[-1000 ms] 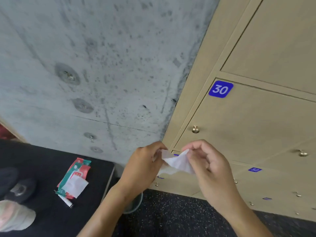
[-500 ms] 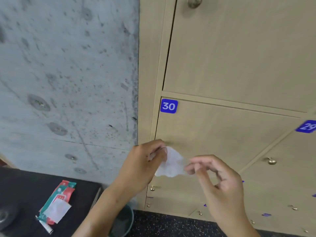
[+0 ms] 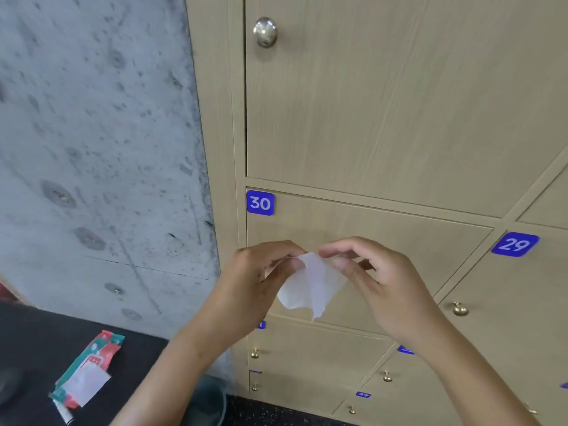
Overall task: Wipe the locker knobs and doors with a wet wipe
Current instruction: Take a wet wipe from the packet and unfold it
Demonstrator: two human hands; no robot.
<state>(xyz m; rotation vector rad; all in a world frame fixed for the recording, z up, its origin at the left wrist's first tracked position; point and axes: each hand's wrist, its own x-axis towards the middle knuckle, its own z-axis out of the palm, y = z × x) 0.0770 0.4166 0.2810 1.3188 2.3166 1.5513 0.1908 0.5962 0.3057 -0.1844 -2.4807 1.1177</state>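
My left hand (image 3: 255,278) and right hand (image 3: 381,281) each pinch the top edge of the wet wipe (image 3: 310,284) between thumb and fingertips. The wipe hangs loose between them, in front of the locker door (image 3: 384,235) labelled 30 (image 3: 260,203). Round knob (image 3: 265,31) on the door above, untouched. Wipe packet (image 3: 89,370) lies on the dark bench (image 3: 30,342), lower left, beside the concrete wall (image 3: 92,149).

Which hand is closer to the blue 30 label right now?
Left. The left hand sits just below the 30 label; the right hand is farther off, below and to its right.
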